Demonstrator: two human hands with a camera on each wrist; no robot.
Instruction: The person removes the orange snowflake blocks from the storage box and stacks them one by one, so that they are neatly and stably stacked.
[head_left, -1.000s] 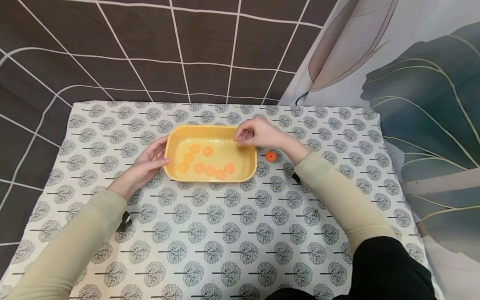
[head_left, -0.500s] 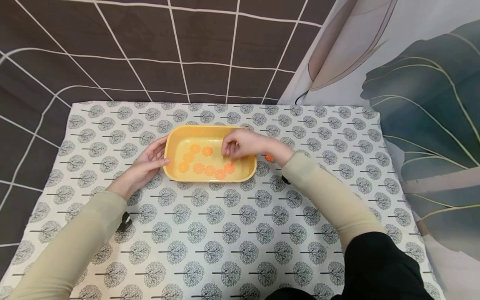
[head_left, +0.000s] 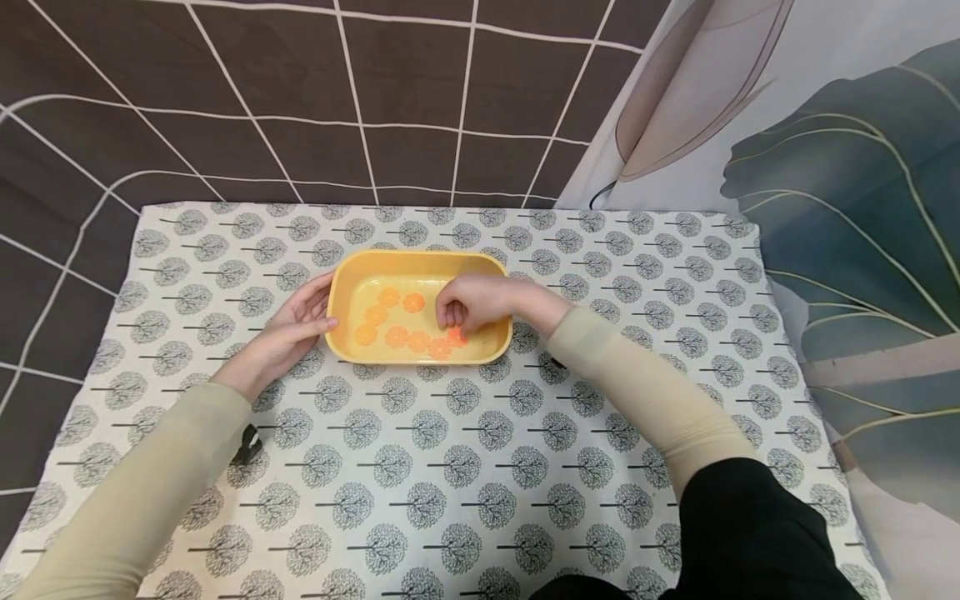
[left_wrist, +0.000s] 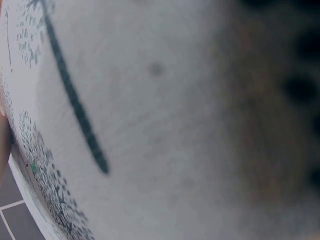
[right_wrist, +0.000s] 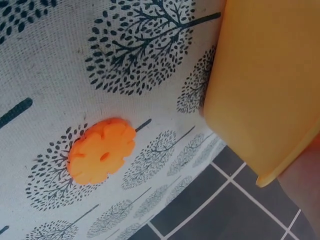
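A yellow plastic basin [head_left: 420, 265] stands on the tablecloth in the head view. Several orange flower-shaped discs [head_left: 414, 302] lie on its floor, most of them along the left side and front. My left hand [head_left: 288, 329] holds the basin's left end, its thumb at the rim and its fingers along the outer wall. Inside the basin at the right, my right hand [head_left: 476, 302] has curled fingers. Its fingertips are at the rightmost disc [head_left: 456, 339]; whether they pinch it is hidden. Outside the basin, two flower-shaped discs appear stacked [right_wrist: 100, 152] in the right wrist view.
A white tablecloth [head_left: 420, 492] with dark tree prints covers the table. Dark tile-patterned cloth [head_left: 405, 83] hangs behind, and a curtain [head_left: 847, 250] with leaf prints is at the right. The left wrist view shows mostly blurred tablecloth.
My right hand has moved left and toward me, from the basin's right rim to the discs inside. Its forearm now covers the outside discs in the head view. My left hand stays put.
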